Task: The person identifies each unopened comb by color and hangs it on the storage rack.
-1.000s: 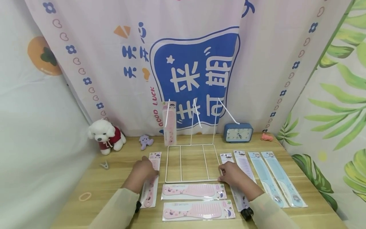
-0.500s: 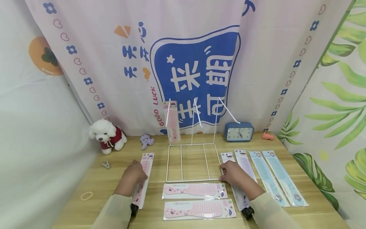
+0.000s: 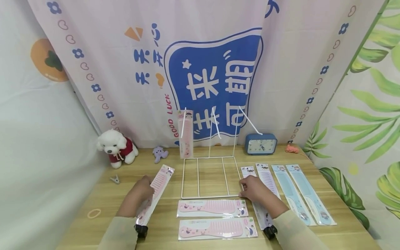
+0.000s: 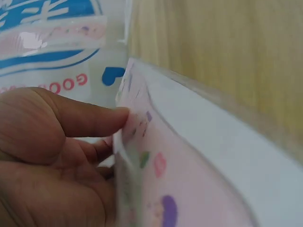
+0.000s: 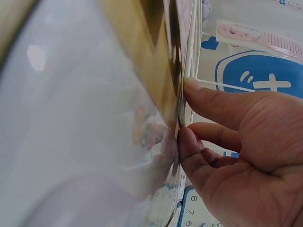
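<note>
Pinching a pink comb sealed in a clear plastic sleeve [image 3: 155,194], the left hand [image 3: 137,194] has thumb and fingers closed on the pack's long edge about midway along. The left wrist view shows the thumb [image 4: 90,118] pressed on the printed card face while the other fingers curl behind it. From that grip the pack slants up and away to the right, its far end raised off the light wooden tabletop [image 3: 103,205] and pointing toward the white wire display stand [image 3: 210,177]; its near end runs back along the forearm.

The right hand [image 3: 254,190] rests on the table at the stand's near right corner. Its fingers are bent, with the fingertips [image 5: 189,142] touching the edge of a white-backed packaged comb [image 3: 259,205] that lies flat beneath the hand; whether they actually pinch it cannot be told. Just beyond that hand to the right lie another pink packaged comb [image 3: 268,180] and two blue packaged combs [image 3: 300,194], side by side.

Between the two hands, nearer the body, two pink packaged combs [image 3: 214,217] lie crosswise. Far beyond the left grip, one pink packaged comb [image 3: 185,133] hangs on the stand's left hook.
</note>
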{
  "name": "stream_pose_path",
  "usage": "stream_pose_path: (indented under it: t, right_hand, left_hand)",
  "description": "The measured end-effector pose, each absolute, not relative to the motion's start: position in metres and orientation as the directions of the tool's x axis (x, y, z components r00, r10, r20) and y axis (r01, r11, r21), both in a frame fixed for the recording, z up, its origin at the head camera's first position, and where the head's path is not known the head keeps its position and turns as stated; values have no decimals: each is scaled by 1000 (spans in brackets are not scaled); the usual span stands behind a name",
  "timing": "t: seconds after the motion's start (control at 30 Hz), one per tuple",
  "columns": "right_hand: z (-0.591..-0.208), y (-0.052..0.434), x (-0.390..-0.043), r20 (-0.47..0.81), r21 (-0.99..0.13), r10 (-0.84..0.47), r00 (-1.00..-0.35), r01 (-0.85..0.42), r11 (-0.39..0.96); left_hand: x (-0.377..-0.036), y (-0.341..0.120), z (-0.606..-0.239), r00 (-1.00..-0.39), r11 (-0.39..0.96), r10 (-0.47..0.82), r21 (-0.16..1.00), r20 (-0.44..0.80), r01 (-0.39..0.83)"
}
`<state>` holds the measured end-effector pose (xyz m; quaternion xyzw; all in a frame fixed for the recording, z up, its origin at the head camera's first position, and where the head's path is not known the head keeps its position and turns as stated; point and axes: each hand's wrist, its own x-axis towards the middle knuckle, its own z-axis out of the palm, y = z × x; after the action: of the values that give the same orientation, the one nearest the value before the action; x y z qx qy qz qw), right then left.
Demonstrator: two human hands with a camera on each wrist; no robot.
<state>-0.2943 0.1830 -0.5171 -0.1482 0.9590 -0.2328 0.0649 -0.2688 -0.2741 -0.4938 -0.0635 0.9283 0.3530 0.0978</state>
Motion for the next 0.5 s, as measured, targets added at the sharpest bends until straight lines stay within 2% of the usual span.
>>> stream_pose_path:
  t: [0.1,0.23,0.5]
  right_hand:
    - [-517,183,-294,-68,-468,-305,-950,-239,851]
    - [-518,183,-295,-77,-465,-298,-951,-231,855]
    - [-519,184,-297,-64,-458,-310,-948,-248,854]
  left_hand:
    - [-269,-281,-494,-971,714,-9,679,-238,-173]
    - [-269,-288,-486,-976,596,50,791,-213,-142]
    - [-260,-286,-457,-972,270,236,961,-3,63]
